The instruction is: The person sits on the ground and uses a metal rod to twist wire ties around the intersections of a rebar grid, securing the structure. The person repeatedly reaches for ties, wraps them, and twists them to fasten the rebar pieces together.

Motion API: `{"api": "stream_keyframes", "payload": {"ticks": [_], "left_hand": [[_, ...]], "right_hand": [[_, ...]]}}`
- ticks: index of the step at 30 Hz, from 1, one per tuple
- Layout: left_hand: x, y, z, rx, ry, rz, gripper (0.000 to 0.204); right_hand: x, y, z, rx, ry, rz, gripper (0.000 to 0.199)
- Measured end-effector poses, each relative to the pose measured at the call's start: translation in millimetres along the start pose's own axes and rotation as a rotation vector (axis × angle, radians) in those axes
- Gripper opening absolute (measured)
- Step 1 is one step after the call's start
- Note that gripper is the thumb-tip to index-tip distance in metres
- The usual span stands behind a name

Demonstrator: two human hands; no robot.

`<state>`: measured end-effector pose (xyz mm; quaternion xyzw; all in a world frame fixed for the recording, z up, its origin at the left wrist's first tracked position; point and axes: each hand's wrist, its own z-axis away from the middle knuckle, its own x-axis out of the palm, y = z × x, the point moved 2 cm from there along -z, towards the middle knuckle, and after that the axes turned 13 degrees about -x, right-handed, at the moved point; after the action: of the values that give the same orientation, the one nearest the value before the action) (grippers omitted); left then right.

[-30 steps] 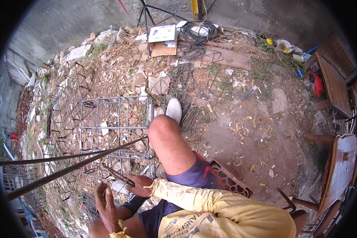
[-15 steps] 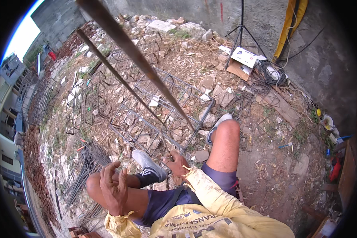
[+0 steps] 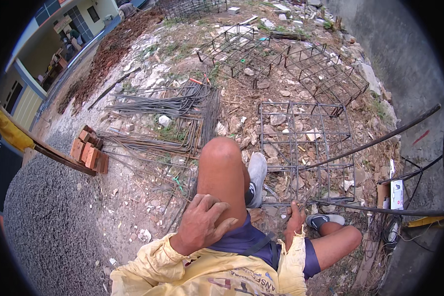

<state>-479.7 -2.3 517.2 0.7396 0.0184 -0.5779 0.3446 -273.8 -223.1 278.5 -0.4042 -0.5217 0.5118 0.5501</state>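
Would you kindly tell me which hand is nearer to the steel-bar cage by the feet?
The right hand: it is at the near edge of the steel-bar cage, while the left hand is over the left thigh, farther left.

Yellow shirt (image 3: 150, 261) is carrying large dark block capitals, a line of smaller type and a little blue emblem (image 3: 268, 275), all sitting on the wearer's side of the left fingers (image 3: 216, 211) and right fingers (image 3: 294, 208), bending with the folds. White carton (image 3: 397, 194), well right of the right fingers, is showing dark print plus a red spot, its characters coming out too small to read.
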Motion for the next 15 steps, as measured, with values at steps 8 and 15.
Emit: {"api": "stream_keyframes", "payload": {"ticks": [8, 15], "left_hand": [[-1.2, -10.7, -37.9, 0.109, 0.210, 0.205, 0.049], [22.5, -63.8, -35.8, 0.215, 0.092, 0.511, 0.033]], "right_hand": [[11.3, 0.6, 3.2, 0.161, -0.047, 0.136, 0.012], [11.5, 7.6, -13.5, 0.141, -0.130, 0.163, 0.016]]}}
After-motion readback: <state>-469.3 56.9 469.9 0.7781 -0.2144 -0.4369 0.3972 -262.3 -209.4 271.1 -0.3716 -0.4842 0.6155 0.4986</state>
